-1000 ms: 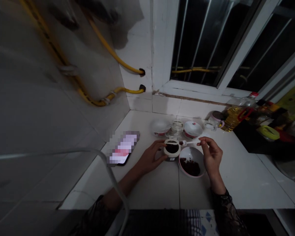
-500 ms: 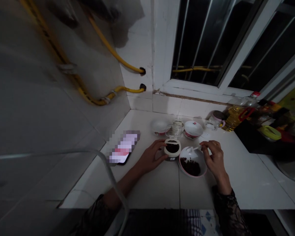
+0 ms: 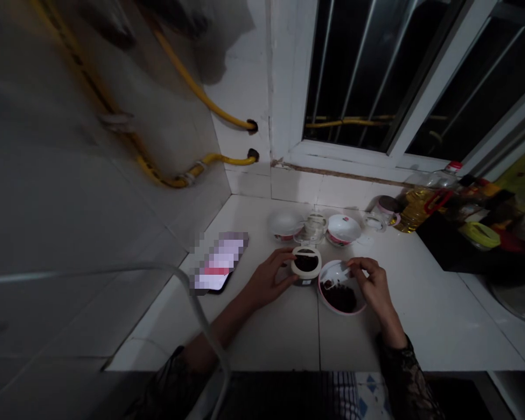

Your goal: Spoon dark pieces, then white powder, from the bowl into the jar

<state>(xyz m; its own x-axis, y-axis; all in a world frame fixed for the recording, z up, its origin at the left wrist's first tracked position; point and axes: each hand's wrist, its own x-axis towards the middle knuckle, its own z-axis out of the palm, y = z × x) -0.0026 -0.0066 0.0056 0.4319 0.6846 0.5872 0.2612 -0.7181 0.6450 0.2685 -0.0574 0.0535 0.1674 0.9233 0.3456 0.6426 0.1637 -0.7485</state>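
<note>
My left hand (image 3: 275,275) grips the left side of a small seasoning jar (image 3: 306,274) with a cream rim, its lid flipped up and dark contents inside. Just right of the jar stands a white bowl (image 3: 362,300) with a pink rim. Dark, crumbly bits (image 3: 342,297) lie in the bottom of that bowl. Over its right edge, my right hand (image 3: 370,280) pinches the handle of a small white spoon (image 3: 338,279). The spoon's tip reaches down to the crumbly bits at the bowl's left side.
Behind are a white bowl (image 3: 343,227), another bowl (image 3: 285,223) and a clear jar (image 3: 315,224). A phone (image 3: 221,262) lies left. Back right stand a lidded cup (image 3: 385,209), an oil bottle (image 3: 413,210) and a dark rack (image 3: 446,242). A pale cable (image 3: 201,318) crosses my left forearm.
My right hand has moved left and slightly down, lowering the spoon from the bowl's upper part to the dark bits. My left hand and the jar stay in place.
</note>
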